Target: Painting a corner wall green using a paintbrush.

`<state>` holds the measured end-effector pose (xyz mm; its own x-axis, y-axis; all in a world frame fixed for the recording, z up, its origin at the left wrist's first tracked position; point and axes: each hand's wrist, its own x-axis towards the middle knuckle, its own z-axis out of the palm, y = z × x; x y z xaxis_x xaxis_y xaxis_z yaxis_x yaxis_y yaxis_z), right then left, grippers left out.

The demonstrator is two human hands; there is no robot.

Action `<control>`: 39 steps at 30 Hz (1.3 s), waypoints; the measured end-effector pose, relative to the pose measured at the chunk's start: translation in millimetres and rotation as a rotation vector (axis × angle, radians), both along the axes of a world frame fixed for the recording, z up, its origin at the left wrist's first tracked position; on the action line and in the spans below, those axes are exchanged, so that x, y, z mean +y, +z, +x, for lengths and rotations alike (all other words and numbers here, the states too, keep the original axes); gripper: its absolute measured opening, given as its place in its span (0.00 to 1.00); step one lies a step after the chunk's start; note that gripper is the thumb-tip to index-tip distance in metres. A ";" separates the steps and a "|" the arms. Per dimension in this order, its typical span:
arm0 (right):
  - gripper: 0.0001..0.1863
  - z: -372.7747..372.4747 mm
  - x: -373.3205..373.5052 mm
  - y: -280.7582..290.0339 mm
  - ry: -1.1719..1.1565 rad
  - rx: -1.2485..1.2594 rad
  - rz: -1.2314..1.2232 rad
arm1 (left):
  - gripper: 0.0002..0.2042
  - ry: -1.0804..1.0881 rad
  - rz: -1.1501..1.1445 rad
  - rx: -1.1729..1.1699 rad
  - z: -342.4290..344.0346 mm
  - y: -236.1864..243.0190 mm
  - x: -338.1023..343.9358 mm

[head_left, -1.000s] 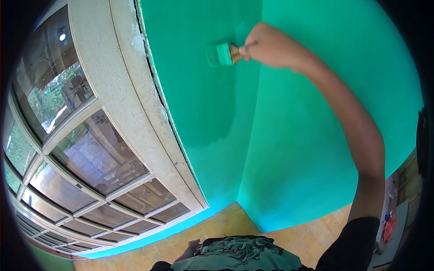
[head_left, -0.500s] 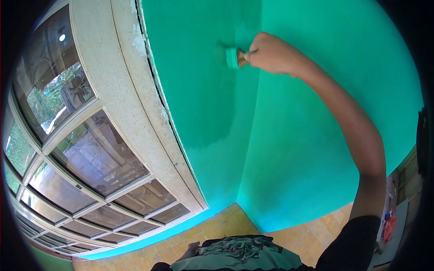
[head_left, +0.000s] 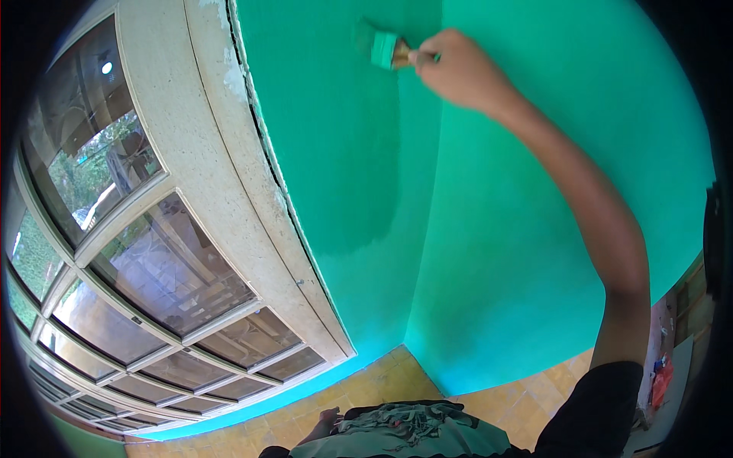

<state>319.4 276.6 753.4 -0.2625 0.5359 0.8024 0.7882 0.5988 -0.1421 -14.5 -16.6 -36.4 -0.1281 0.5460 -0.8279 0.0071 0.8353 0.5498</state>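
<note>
My right hand (head_left: pixel 466 70) is raised high, its fingers closed around the wooden handle of a paintbrush (head_left: pixel 384 50). The brush points left, its bristles against the green wall (head_left: pixel 336 137). A darker, wet-looking patch of green spreads below the brush, with an uneven lower edge about halfway down this wall section. Low down beside my shirt, my left hand (head_left: pixel 329 417) shows only in part, too small to make out how its fingers lie.
A cream window frame (head_left: pixel 221 153) with several glass panes borders the wall on the left, a dark crack along their joint. Another green wall (head_left: pixel 527 282) meets it at a corner. Below is a yellowish tiled floor (head_left: pixel 389 382). A red item (head_left: pixel 661 382) lies at far right.
My right hand and the paintbrush have moved up the wall and slightly left. My left hand has stayed low by my body.
</note>
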 end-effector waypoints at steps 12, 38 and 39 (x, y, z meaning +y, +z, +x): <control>0.13 -6.8 -37.9 62.9 -0.139 -0.183 -0.362 | 0.14 0.010 -0.002 0.005 -4.4 -10.1 -15.1; 0.17 8.0 -22.7 19.3 -0.200 0.134 -0.011 | 0.15 -0.046 -0.033 -0.008 -3.3 3.0 9.5; 0.14 12.2 -13.6 2.9 -0.123 0.190 0.088 | 0.15 -0.049 -0.035 -0.011 -1.5 2.7 9.3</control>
